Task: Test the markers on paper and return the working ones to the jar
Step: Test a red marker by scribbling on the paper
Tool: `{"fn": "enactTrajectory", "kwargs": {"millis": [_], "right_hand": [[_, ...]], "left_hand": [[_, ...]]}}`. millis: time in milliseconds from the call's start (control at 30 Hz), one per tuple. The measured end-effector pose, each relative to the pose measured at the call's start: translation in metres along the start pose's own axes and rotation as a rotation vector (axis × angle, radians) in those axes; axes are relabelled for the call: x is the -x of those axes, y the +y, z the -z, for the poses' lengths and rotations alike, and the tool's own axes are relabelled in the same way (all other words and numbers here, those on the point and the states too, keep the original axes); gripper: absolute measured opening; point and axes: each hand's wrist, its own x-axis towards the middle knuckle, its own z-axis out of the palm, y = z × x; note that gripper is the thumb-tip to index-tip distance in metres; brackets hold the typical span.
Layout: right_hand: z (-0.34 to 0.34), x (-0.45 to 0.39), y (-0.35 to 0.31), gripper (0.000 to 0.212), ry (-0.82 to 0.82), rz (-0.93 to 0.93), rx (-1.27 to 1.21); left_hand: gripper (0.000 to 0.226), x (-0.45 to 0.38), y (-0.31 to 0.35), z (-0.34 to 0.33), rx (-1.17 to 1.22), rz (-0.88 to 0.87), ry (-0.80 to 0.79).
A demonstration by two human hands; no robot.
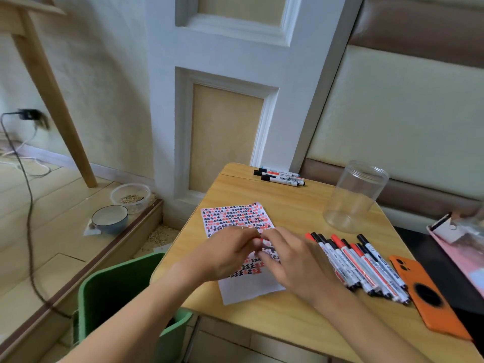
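Both hands on one marker, over the test sheet.

My left hand (pixel 230 254) and right hand (pixel 286 258) pinch a red-tipped marker (pixel 259 241) above the paper (pixel 235 218); it should handle light, rigid, smooth, so grip mid-barrel. Untested markers (pixel 358 265) lie just right; empty jar (pixel 353 197) stands beyond.

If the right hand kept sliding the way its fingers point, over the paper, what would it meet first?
The right hand points up-left, straight at the left hand, whose fingertips already sit close to it above the scribbled paper. It would likely meet those fingers first, though blur hides whether they already touch.
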Motion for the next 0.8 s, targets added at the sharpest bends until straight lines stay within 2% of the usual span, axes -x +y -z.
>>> {"fn": "enactTrajectory", "kwargs": {"millis": [133,233,400,533,667,800], "right_hand": [[0.005,0.013,-0.009,0.026,0.015,0.029,0.083],[0.008,0.016,-0.013,0.026,0.0,-0.032,0.077],[-0.005,0.023,-0.013,0.022,-0.169,-0.122,0.011],[-0.005,0.024,-0.01,0.031,-0.316,-0.219,-0.014],[-0.003,0.022,-0.008,0.033,-0.335,-0.248,-0.106],[-0.002,0.02,-0.003,0.043,-0.366,-0.336,-0.11]], "left_hand": [[0.034,0.007,0.009,-0.001,0.117,0.056,-0.059],[0.038,0.007,0.008,-0.005,0.06,0.044,-0.047],[0.045,0.008,0.001,-0.019,0.071,0.066,-0.049],[0.051,0.009,-0.008,-0.026,0.064,0.065,-0.039],[0.04,0.007,-0.015,-0.03,0.091,0.062,-0.044],[0.036,0.006,-0.015,-0.027,0.162,0.058,-0.074]]}}
